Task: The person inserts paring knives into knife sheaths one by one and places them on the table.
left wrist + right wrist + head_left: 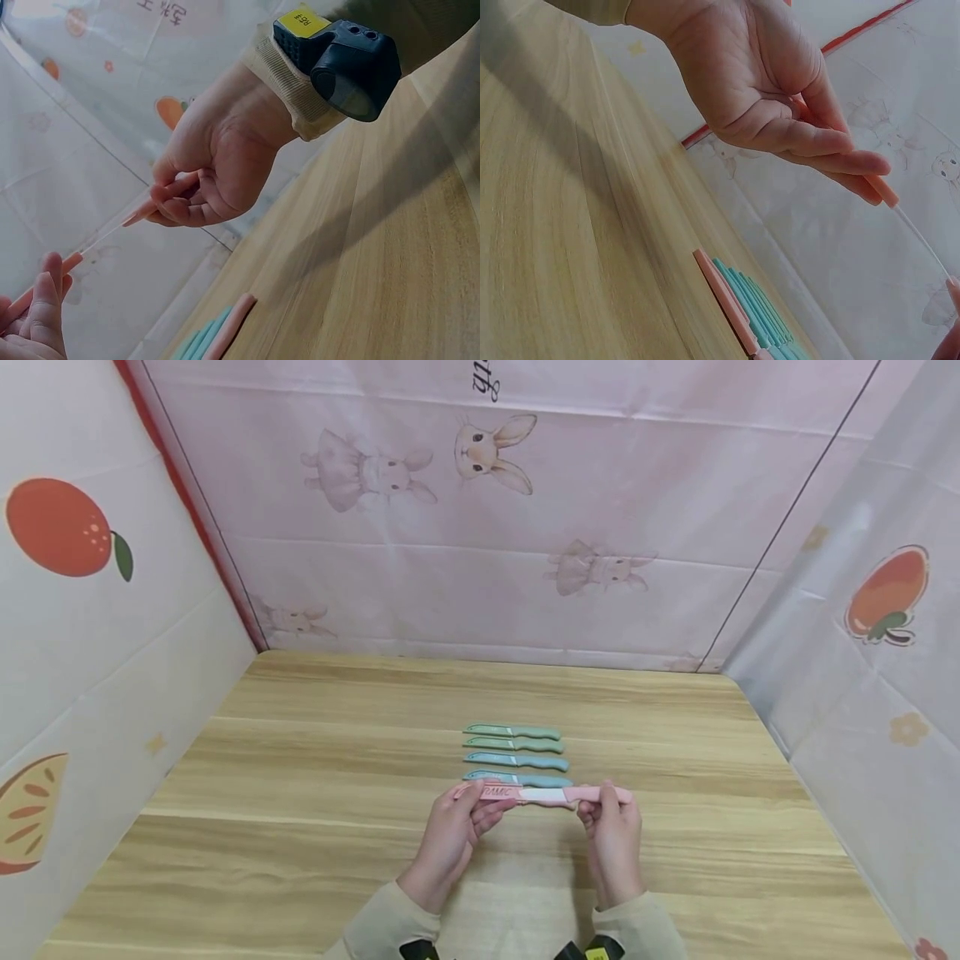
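Note:
My left hand (452, 827) pinches the pink lettered sheath (498, 792) of a knife between thumb and fingers. My right hand (617, 839) grips the knife's pink handle (583, 793), thumb on top. Between the hands a stretch of white blade (543, 795) shows; its tip end is hidden in the sheath. The knife is held level above the table, as the right wrist view also shows with the blade (922, 240) bare beyond the sheath. Just behind it, partly covered in the head view, another pink knife (724, 292) lies on the table.
Beyond the pink knife, two blue knives (517, 761) and two green knives (517, 731) lie in a parallel row, handles to the right. The wooden table (337, 760) is bordered by printed cloth walls at the back (450, 602) and both sides.

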{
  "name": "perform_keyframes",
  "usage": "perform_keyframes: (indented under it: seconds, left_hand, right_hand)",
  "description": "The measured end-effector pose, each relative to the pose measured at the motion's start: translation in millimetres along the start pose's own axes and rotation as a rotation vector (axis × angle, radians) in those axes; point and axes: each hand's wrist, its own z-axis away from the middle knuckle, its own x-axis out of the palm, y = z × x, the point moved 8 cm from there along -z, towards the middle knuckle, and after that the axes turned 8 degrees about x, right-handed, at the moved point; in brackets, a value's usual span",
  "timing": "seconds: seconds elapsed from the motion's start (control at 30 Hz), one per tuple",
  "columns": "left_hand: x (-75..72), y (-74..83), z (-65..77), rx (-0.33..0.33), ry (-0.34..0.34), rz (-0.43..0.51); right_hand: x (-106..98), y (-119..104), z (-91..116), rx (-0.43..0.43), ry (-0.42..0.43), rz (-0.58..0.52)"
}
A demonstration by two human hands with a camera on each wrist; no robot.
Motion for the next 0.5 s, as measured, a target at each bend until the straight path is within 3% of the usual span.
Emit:
perform_keyframes:
  seconds: [0.23,0.5]
  left_hand:
    - [-1.3,1.1,0.1,-0.002,0.025,-0.016]
    - [0.5,2.2,1.1,0.016,-0.005,-0.012]
  right_hand:
    - [1.0,0.6,-0.8,-0.003,-0.002,-0.016]
    - [0.3,3.1,-2.0,0.01,-0.002,-0.026]
